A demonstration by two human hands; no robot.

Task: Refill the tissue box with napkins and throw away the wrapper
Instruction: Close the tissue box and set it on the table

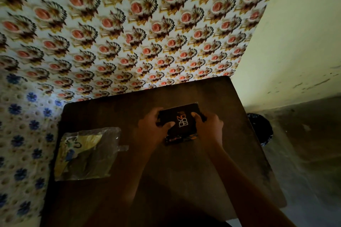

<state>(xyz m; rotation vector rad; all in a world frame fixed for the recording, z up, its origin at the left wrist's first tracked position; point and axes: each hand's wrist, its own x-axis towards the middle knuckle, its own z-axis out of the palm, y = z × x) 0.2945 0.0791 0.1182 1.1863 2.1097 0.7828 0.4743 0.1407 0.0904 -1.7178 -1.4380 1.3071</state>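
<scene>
A black tissue box [181, 122] with orange lettering rests on the dark table [166, 171], a little right of its middle. My left hand [153, 129] grips the box's left side, thumb on top. My right hand [207, 125] grips its right side, thumb on the lid. At the table's left lies a clear plastic wrapper [86, 155] with yellow print, flat and crumpled. Whether napkins remain inside the wrapper I cannot tell.
A dark round bin [262, 129] stands on the floor just right of the table. A patterned curtain or wall [129, 24] rises behind the table, a plain wall [295, 42] at right, flowered fabric [22, 125] at left.
</scene>
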